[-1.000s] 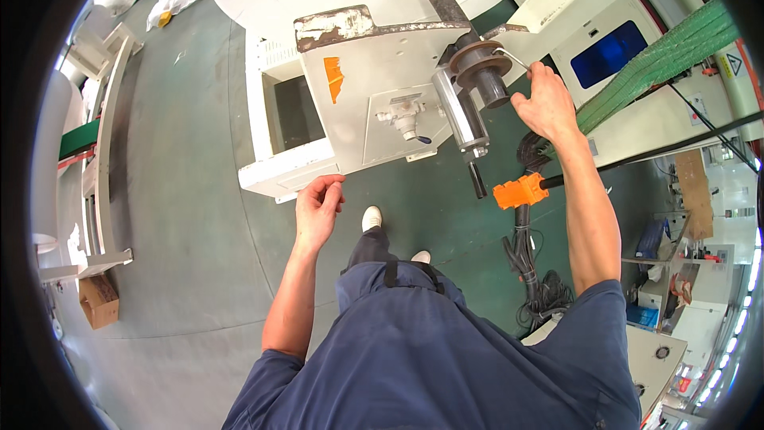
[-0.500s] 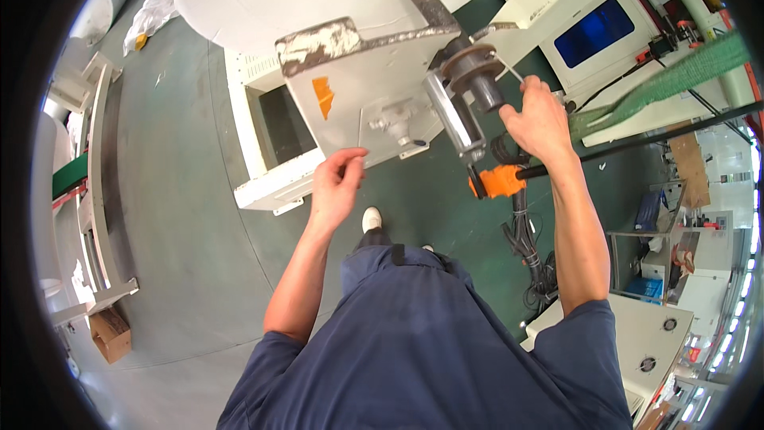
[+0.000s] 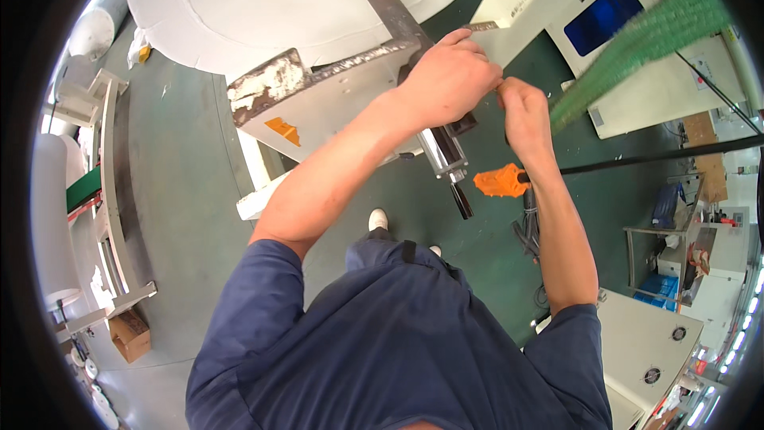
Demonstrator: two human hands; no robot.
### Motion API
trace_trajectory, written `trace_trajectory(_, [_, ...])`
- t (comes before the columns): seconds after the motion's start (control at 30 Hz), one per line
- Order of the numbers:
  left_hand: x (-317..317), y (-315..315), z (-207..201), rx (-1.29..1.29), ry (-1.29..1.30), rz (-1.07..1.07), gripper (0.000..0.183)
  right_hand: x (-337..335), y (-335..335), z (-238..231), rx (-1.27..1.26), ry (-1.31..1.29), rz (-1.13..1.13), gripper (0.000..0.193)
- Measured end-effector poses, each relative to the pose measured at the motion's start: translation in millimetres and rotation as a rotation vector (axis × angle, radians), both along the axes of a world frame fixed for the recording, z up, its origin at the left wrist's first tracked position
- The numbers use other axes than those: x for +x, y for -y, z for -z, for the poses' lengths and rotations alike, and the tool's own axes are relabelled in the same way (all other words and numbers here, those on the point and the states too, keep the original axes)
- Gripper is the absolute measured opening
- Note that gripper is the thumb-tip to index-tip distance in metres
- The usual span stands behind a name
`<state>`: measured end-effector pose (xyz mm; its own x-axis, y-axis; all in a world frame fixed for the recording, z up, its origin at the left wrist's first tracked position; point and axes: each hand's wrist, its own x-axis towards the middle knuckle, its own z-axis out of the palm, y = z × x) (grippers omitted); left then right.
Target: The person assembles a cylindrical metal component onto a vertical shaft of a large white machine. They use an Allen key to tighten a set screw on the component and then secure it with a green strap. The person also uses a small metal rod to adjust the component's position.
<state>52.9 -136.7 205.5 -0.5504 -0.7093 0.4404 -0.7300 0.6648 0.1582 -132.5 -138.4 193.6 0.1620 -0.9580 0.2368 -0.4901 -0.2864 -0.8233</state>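
Observation:
My left hand (image 3: 452, 84) reaches across the dark steel shaft (image 3: 390, 4) near its end, back of the hand up. Its fingers are closed, and what they grip is hidden. Fingertip to fingertip with it is my right hand (image 3: 525, 115), closed in a pinch. The thin rod seen in its fingers a moment ago is covered now. Below my left hand, a shiny metal cylinder (image 3: 442, 151) with a black handle (image 3: 461, 201) hangs beside the shaft. The round collar on the shaft is hidden by my left hand.
A large white roll (image 3: 263, 8) sits on the shaft, behind a worn white machine bracket (image 3: 267, 95). An orange grip (image 3: 500, 181) on a black pole is just below my right hand. A green sleeve (image 3: 637, 48) slants at right. A cardboard box (image 3: 129, 334) lies on the left floor.
My left hand has moved up and right from below the bracket to the shaft end, meeting my right hand. The right hand shifted slightly left. The view has shifted, and the rod is no longer visible.

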Motion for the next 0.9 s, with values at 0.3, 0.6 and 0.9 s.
trace_trajectory(0.3, [16.2,-27.6,-49.2,-0.159,-0.225,-0.137,0.016,-31.2,-21.2,-22.5,0.388,0.697,-0.165,0.048])
trace_trajectory(0.6, [49.8,-202.7,109.9,0.644,-1.242,-0.531,0.025,-41.5,-116.0,189.2,0.565,-0.111,-0.154,0.051])
trace_trajectory(0.9, [26.3,-274.7,209.2,0.876,-1.401,-0.894,0.008,-30.1,-112.1,203.7,0.814,0.166,-0.086,0.027])
